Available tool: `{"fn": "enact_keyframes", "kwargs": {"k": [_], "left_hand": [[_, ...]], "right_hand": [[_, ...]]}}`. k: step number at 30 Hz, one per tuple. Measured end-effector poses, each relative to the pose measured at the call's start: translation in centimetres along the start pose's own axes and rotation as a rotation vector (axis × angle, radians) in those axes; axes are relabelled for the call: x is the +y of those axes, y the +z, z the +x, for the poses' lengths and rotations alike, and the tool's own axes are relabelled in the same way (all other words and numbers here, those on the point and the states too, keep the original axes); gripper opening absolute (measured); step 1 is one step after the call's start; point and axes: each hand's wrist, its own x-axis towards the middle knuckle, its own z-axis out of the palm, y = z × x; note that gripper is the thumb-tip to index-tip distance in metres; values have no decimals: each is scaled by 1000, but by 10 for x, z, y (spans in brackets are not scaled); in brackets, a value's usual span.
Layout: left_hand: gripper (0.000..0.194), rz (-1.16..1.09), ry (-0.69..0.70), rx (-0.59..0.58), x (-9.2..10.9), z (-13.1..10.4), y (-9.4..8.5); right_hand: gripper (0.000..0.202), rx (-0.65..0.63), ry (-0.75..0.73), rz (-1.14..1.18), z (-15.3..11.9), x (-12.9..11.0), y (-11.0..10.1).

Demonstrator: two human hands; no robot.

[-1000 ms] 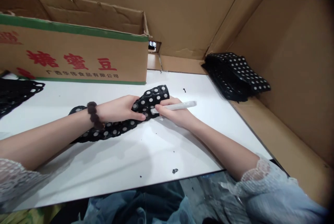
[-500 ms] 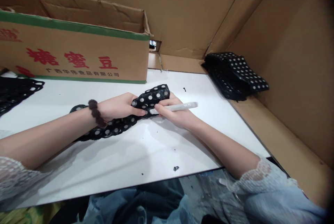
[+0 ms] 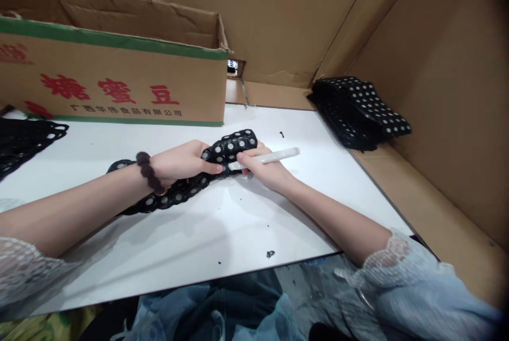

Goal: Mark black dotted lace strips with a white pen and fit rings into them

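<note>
though knobbly, black strip (image 3: 233, 146) in left hand's (image 3: 181, 162) grip, slim whitish rod (image 3: 278, 156) in right hand's (image 3: 272, 172).

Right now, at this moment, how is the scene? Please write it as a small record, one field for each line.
Left hand: on the dotted black strip, thumb on top
Right hand: holds a white pen-like tool, its tip at the strip
Surface: white table, with small black scraps
Far left: open-topped carton, red lettering
Left edge: black openwork piece
Far right: folded dotted bundle
</note>
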Motion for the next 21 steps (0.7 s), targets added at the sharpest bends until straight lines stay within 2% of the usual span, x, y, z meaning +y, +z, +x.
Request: {"fn": "enact_keyframes", "kwargs": {"k": [6,14,17,21], "left_hand": [[23,-28,-58,-74,-1,2,-4],[18,-118,-39,-132,-1,2,-7],[20,-106,-48,-114,0,1,-5],[21,-64,-45,-16,2,-1,1]], "right_hand": [[40,-16,19,52,2,2,-1],[41,5,33,80,1,4,1],[40,25,23,28,-1,2,4],[38,136,-78,-182,-3,0,12]]}}
